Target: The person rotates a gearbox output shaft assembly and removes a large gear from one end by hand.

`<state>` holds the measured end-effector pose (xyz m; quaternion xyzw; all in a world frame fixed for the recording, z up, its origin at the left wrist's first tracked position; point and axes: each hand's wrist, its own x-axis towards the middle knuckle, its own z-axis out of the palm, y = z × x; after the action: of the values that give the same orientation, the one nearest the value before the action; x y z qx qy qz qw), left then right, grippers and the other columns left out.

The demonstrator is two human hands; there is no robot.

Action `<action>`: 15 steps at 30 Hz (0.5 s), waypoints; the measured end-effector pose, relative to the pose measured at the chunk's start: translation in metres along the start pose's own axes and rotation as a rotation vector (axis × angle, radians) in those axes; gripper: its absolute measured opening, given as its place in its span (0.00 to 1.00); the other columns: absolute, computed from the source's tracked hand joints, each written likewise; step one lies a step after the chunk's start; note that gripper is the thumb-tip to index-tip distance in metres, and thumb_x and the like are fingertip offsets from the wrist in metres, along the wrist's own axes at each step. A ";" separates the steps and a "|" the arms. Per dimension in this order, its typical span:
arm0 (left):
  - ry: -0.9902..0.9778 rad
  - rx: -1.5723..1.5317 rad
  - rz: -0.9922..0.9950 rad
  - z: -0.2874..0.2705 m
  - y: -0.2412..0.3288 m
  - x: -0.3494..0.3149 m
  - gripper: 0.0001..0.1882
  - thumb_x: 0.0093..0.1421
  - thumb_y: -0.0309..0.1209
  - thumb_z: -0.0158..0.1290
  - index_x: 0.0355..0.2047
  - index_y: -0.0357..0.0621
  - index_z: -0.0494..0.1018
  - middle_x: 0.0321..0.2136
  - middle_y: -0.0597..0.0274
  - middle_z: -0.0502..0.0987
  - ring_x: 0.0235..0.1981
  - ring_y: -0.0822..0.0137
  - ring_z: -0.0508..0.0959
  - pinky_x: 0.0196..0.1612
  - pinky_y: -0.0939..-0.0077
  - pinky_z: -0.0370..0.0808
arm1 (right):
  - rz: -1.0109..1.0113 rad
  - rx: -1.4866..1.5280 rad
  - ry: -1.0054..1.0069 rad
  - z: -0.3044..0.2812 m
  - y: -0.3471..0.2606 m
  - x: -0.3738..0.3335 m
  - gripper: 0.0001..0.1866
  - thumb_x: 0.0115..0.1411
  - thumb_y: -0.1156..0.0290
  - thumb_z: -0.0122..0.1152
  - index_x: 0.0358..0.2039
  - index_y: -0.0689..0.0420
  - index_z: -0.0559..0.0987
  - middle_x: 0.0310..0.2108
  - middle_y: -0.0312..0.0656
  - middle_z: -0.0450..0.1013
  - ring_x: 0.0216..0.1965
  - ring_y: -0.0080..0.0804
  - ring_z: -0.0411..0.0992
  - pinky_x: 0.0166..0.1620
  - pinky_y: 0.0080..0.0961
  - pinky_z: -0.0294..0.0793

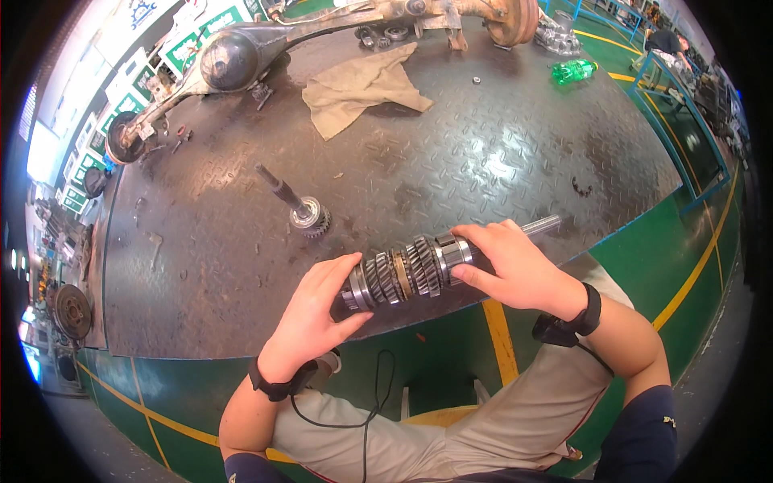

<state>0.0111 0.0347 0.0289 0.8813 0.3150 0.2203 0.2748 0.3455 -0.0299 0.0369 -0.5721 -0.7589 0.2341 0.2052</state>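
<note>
Green bottle (573,72) beyond geared shaft (407,272)

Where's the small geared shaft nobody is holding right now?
In the head view, the small geared shaft is left of centre on the metal table, between the tan cloth and the left hand holding the gear assembly.

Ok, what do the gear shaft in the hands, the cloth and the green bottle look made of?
Gear shaft: metal, probably steel, smooth and polished in places, given its bright highlights.
Cloth: tan fabric, it seems; matte, with soft creases.
Bottle: likely plastic, glossy and see-through green; the look alone doesn't settle it.
</note>
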 end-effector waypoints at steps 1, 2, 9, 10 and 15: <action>-0.001 0.000 -0.006 0.000 0.001 0.000 0.44 0.49 0.26 0.74 0.67 0.37 0.70 0.59 0.44 0.77 0.61 0.43 0.77 0.66 0.55 0.73 | -0.018 0.011 0.010 0.000 0.000 -0.001 0.38 0.55 0.52 0.79 0.60 0.59 0.76 0.42 0.49 0.81 0.47 0.50 0.78 0.57 0.42 0.68; 0.001 0.002 -0.004 0.000 0.001 0.000 0.44 0.49 0.26 0.74 0.67 0.37 0.70 0.59 0.44 0.77 0.61 0.43 0.77 0.66 0.55 0.73 | -0.037 0.023 0.019 0.000 0.000 -0.001 0.36 0.57 0.52 0.77 0.60 0.60 0.77 0.42 0.49 0.81 0.47 0.50 0.78 0.57 0.42 0.68; -0.003 0.004 0.006 -0.002 0.002 0.003 0.43 0.50 0.26 0.73 0.67 0.36 0.70 0.60 0.43 0.77 0.61 0.42 0.76 0.65 0.54 0.73 | 0.098 0.105 -0.005 -0.005 -0.010 0.005 0.38 0.55 0.53 0.78 0.60 0.60 0.76 0.45 0.49 0.81 0.49 0.49 0.78 0.59 0.42 0.67; -0.002 0.001 0.013 -0.002 0.003 0.003 0.42 0.50 0.25 0.72 0.66 0.35 0.70 0.60 0.41 0.76 0.60 0.41 0.76 0.65 0.54 0.73 | 0.152 0.165 -0.023 -0.008 -0.012 0.006 0.38 0.54 0.53 0.79 0.59 0.61 0.77 0.45 0.49 0.82 0.50 0.49 0.79 0.59 0.42 0.67; -0.001 0.010 0.010 0.000 0.002 0.004 0.42 0.49 0.25 0.72 0.66 0.35 0.70 0.60 0.42 0.77 0.61 0.42 0.76 0.65 0.54 0.73 | -0.114 -0.001 0.120 0.002 0.000 -0.002 0.30 0.58 0.57 0.77 0.53 0.64 0.80 0.45 0.52 0.82 0.49 0.51 0.80 0.56 0.41 0.72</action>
<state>0.0148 0.0365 0.0307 0.8845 0.3115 0.2194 0.2693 0.3446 -0.0321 0.0356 -0.5409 -0.7768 0.1867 0.2629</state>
